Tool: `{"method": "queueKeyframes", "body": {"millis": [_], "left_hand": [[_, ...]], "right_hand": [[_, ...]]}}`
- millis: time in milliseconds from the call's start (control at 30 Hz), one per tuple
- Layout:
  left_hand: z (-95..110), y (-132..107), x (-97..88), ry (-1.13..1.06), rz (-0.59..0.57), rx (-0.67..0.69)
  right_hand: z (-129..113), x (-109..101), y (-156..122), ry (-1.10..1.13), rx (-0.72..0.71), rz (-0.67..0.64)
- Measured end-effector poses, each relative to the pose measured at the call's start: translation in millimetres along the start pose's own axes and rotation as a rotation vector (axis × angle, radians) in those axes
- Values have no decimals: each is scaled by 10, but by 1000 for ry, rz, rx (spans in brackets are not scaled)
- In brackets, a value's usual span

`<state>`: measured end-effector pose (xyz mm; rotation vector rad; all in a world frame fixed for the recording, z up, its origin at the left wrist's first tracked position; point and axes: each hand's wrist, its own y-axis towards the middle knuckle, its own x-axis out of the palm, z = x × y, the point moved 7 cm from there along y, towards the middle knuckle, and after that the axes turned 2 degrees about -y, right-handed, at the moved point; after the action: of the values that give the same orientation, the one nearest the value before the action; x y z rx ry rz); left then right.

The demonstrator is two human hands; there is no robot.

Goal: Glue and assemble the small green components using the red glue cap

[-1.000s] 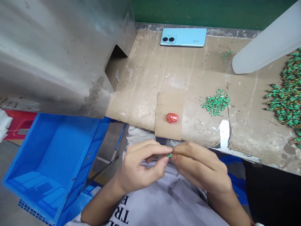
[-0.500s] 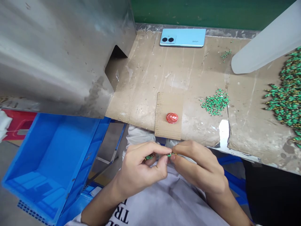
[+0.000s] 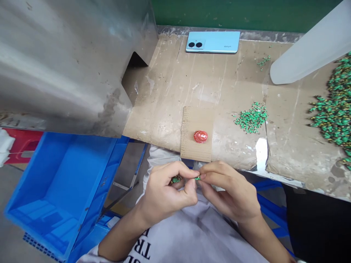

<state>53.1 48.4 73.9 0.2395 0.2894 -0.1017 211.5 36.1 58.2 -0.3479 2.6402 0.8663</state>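
Observation:
My left hand [image 3: 167, 193] and my right hand [image 3: 230, 191] are held close together over my grey-white shirt, just below the bench edge. Between their fingertips is a tiny green wired component [image 3: 197, 178]. A second green bit [image 3: 175, 179] sits in the curled fingers of my left hand. Neither hand touches the bench. Straight ahead of them, a round red foil-like disc [image 3: 200, 136] lies on a small cardboard square [image 3: 196, 146].
A heap of green components [image 3: 252, 117] and a larger pile [image 3: 336, 113] lie on the cardboard-covered bench [image 3: 167, 87]. A pale blue phone [image 3: 212, 42] lies at the back. A steel hood [image 3: 63, 65] looms left, above a blue plastic crate [image 3: 57, 197]. A white plastic shape [image 3: 309, 51] juts in at right.
A second green bit has come into view in my left fingers. Both hands have risen slightly toward the bench edge, and the fingertips still pinch the tiny component.

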Motion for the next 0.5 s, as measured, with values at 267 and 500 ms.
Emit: {"method": "queueKeyframes", "body": {"millis": [267, 500], "left_hand": [[-102, 14, 63, -140, -9, -58], [-49, -26, 20, -133, -13, -62]], "right_hand": [[12, 1, -32, 57, 21, 20], [11, -48, 39, 146, 45, 96]]}}
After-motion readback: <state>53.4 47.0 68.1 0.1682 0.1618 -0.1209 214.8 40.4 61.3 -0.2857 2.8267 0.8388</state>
